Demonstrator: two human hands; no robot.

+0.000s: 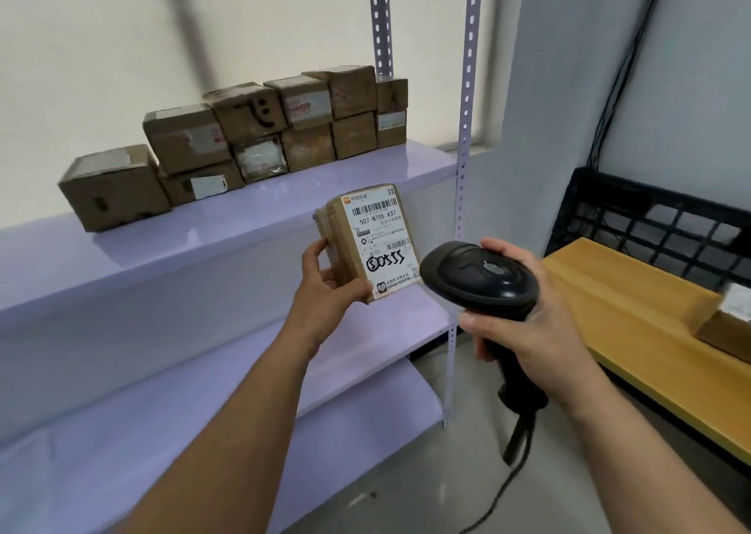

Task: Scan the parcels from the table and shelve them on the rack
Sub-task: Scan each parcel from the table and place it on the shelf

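Note:
My left hand (pixel 325 285) grips a small cardboard parcel (pixel 378 245) upright in front of the rack, its white barcode label facing me. Just right of it my right hand (pixel 524 322) holds a black handheld scanner (pixel 479 277) by the handle, its head pointed left at the label's lower edge. A cable hangs from the scanner down to the floor. Several brown parcels (pixel 252 139) are stacked in two layers along the back of the lilac rack shelf (pixel 227 224).
The rack's perforated upright (pixel 463 167) stands right of the held parcel, with lower shelves (pixel 365 342) below. At right is a wooden table (pixel 634 326) with one parcel (pixel 731 322) on it and a black plastic crate (pixel 650 216) behind it. Cables run down the wall.

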